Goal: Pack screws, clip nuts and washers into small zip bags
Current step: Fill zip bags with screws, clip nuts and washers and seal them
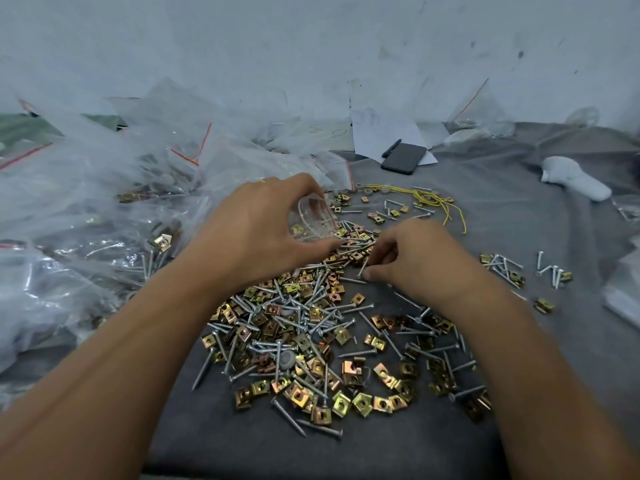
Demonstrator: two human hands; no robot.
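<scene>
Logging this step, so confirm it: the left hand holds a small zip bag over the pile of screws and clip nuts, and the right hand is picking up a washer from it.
One detail is wrong. In the head view the right hand pinches a screw, not a washer. The rest stands: the left hand holds the small zip bag over the pile of screws and clip nuts.

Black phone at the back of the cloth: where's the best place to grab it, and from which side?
Judging by its pose, take the phone across its two long edges, coming from above. It lies flat on the paper, so nothing gets under it. A pen lies along its left edge; start nearer the bottom end.
</scene>
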